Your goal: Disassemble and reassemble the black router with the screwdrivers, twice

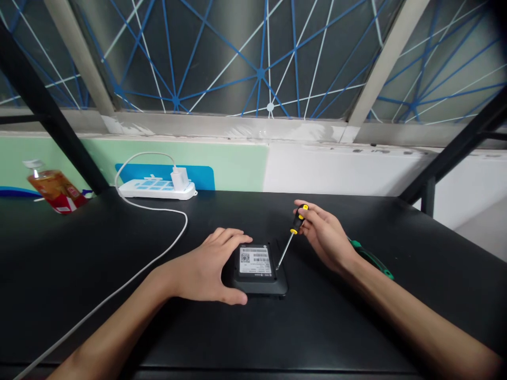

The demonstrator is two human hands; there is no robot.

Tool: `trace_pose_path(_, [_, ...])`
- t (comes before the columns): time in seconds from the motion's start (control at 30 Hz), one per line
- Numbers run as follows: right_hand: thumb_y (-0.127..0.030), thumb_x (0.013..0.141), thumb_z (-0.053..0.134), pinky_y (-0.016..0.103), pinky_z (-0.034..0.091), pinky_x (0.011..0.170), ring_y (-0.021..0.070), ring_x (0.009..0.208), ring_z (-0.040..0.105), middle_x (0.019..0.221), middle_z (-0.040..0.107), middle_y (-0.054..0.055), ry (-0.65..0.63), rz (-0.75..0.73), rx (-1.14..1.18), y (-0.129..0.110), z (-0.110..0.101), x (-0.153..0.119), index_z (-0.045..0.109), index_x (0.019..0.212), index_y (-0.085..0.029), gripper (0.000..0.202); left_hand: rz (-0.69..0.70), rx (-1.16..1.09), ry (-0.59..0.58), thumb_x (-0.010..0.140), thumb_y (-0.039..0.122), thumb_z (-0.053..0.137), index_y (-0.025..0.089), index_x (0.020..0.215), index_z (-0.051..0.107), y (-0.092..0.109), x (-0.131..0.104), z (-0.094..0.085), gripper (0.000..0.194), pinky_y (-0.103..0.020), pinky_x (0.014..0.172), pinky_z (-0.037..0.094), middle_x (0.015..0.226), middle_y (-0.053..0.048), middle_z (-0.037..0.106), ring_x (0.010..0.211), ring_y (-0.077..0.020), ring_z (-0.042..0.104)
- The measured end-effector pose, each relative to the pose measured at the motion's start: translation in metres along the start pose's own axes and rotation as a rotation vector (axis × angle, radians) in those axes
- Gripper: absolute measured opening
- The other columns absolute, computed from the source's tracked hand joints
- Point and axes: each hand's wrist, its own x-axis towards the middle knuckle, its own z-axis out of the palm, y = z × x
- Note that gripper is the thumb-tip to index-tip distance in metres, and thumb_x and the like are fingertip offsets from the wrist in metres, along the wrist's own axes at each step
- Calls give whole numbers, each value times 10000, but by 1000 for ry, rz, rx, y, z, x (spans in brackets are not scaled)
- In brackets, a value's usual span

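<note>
A black box-like device (261, 285) with a white printed label (254, 260) lies on the black table. My left hand (209, 264) is wrapped round its left side, with the thumb at the near edge and the fingers at the far edge. Above and to the right, my right hand (322, 232) holds a black and yellow screwdriver (293, 231) by its handle. The screwdriver slants down to the left, and its tip meets the device's top near the label's right edge. Whether the tip sits in a screw cannot be made out.
A green-handled tool (370, 257) lies partly behind my right wrist. A white power strip (158, 189) with a plugged-in charger stands at the back left, and its white cable (174, 240) runs to the front left. A drink bottle (55, 189) is at the far left.
</note>
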Motion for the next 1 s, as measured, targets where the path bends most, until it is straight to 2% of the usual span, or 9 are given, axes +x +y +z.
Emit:
trace_pose_path(0.1, [-358,742,738,298,479,603,130,669,540,895,617,31,-28,24,-7,1,1,-2,689,1059,-206,355,-4,-5,14,683,595,805,279,1453,365,5,0,-1,941,-600,1145,267,1530,-122,307,1416,-376,239])
trace_pose_path(0.2, [-360,744,733,294,468,594,125,657,537,889,615,25,-47,35,-16,1,1,-3,687,1060,-206,354,21,-38,39,690,594,807,334,1430,395,12,0,-2,886,-595,1137,290,1540,-86,294,1418,-371,239])
trace_pose_path(0.5, [-356,744,729,293,436,582,110,623,506,867,599,8,-75,26,-84,3,1,-4,683,1069,-205,361,150,-63,28,725,526,812,343,1328,532,22,5,5,690,-516,1108,360,1399,-67,453,1313,-325,374])
trace_pose_path(0.63, [-349,742,735,292,433,590,109,633,514,852,586,-1,-63,2,-118,4,0,-3,686,1072,-204,363,171,-24,11,736,542,803,326,1276,596,25,6,8,617,-486,1103,366,1361,-71,481,1295,-316,383])
trace_pose_path(0.77, [-355,748,732,293,433,590,112,640,521,851,589,0,-60,-7,-141,4,0,-2,690,1072,-207,359,198,16,-11,749,563,788,356,1261,628,27,8,10,575,-490,1100,360,1331,-68,493,1273,-315,395])
trace_pose_path(1.0, [-346,760,731,285,432,590,106,627,520,829,587,-9,-17,-40,-142,6,-4,2,696,1081,-208,351,242,21,28,760,531,797,361,1203,682,28,9,11,488,-463,1090,373,1270,-64,538,1235,-304,423])
